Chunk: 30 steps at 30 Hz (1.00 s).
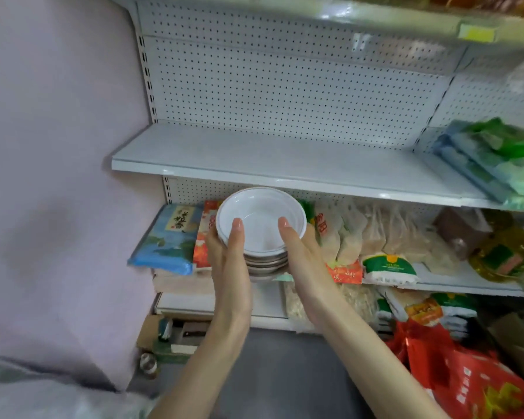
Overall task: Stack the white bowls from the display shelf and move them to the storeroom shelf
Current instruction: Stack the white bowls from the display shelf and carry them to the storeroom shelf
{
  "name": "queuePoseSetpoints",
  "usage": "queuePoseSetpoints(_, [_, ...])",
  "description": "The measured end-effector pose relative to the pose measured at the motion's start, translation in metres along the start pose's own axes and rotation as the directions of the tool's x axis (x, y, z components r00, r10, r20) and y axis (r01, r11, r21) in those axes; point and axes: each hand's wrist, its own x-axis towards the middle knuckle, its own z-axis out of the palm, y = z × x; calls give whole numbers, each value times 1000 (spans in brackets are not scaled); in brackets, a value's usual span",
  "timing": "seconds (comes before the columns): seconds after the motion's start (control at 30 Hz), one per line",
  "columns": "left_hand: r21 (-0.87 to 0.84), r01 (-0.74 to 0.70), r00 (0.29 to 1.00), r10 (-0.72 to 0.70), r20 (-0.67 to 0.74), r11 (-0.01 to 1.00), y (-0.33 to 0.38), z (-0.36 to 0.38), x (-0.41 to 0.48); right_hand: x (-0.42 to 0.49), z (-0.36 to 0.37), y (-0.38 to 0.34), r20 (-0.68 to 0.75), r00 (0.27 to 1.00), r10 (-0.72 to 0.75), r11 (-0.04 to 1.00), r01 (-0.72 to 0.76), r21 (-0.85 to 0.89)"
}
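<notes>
Head view, bowl stack [262,228] gripped between fingers [236,235]

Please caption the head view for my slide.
Left hand and right hand hold stacked white bowls before a shelf.

The stack of bowls [262,231] sits in front of the shelving, between the left hand [229,258] on its left side and the right hand [304,258] on its right, each thumb lying over the top bowl's rim. Just above and behind the stack runs the middle shelf [254,158], with packets [496,158] at its right end. Behind the stack, the lower shelf [466,282] carries food bags [387,264] side by side. The wall [58,146] stands left; sacks [481,385] lie on the floor [270,373] at lower right
</notes>
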Motion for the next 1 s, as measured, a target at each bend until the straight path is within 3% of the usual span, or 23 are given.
queuePoseSetpoints(0.1, [29,-14,1000,13,21,999,-6,17,64,67,7,-6,-3,999,-32,999,32,-4])
queuePoseSetpoints(0.4, [117,77,997,-76,-15,990,-49,63,206,232,10,2,-25,998,62,997,-61,43])
queuePoseSetpoints(0.6, [149,116,989,-100,-112,982,-87,103,302,338,-6,3,15,996,92,995,-93,46])
queuePoseSetpoints(0.73, [58,143,989,-140,-52,988,-110,127,352,402,-18,5,59,995,80,996,-81,19])
queuePoseSetpoints(1.0, [181,128,991,-118,-66,975,-148,139,420,481,-31,25,156,984,80,995,-70,-69])
